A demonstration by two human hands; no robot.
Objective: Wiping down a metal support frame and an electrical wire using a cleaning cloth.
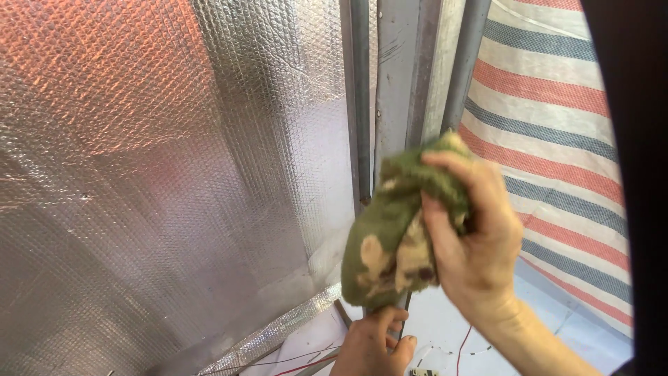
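Silver bubble-foil insulation [160, 174] covers the wall ahead of you, with a grey metal post [396, 76] beside it and a red, blue and white striped tarp [550, 118] to the right. Your right hand [473, 237] is clenched around a green and tan rag [393, 230], pressing it against the post. Your left hand [372, 345] sits just below, fingers curled on the post's lower part, touching the rag's bottom edge.

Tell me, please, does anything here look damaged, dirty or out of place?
The green rag in the right hand looks worn: pale tan patches show through its surface. The left hand pinches its lower edge. Below, thin red wires lie loose. The silver foil sheet is creased.
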